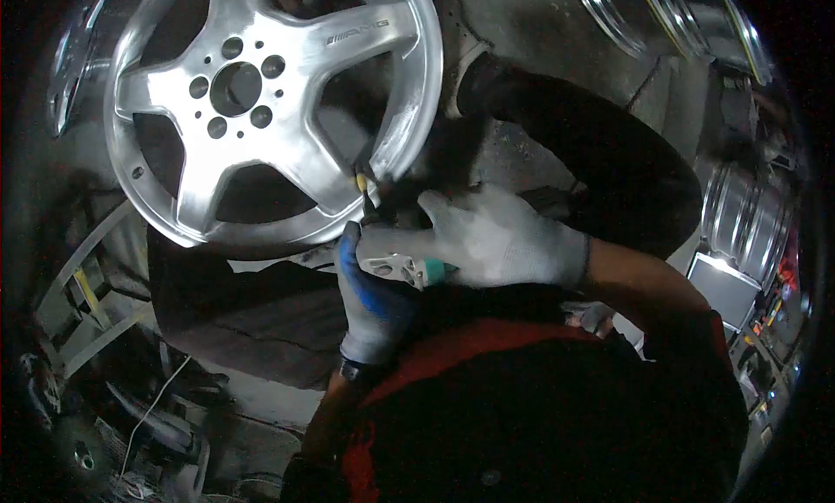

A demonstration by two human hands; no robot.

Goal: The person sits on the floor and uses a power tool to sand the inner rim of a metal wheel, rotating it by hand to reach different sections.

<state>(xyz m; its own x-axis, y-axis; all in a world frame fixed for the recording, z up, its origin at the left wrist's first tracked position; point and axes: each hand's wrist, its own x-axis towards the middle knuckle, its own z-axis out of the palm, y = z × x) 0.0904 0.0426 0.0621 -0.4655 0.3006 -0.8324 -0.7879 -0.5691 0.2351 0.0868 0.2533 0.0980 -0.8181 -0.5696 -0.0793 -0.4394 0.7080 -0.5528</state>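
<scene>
- While the silver alloy wheel [261, 112] lies flat on a dark support in the upper left part of the view, both hands meet at its lower right edge.
- It has five spokes and a hub with a ring of bolt holes. There is small lettering on the spoke that points to the upper right.
- The left hand [374, 307] wears a grey glove with a blue palm and comes up from below. Its fingers are curled tightly around the body of a small silver tool [396, 266], which has a teal part at its back.
- The right hand [496, 238], in a white knit glove, lies over the tool from the right. Its fingers are bent and pressed together around the dark front part.
- The tool tip [361, 183], with a bit of yellow on it, sits right at the wheel's rim between two spokes. Whether it really touches the metal, I cannot tell.
- A dark strap [352, 370] goes around the left wrist.
- A bent leg [600, 146] in dark trousers is just beside the wheel on the right, and a light shoe [461, 55] is near the wheel's upper edge.
- More shiny rims [687, 16] stand at the top right and along the right side.
- A metal frame [87, 281] and a thin white cable [156, 403] lie at the lower left.
</scene>
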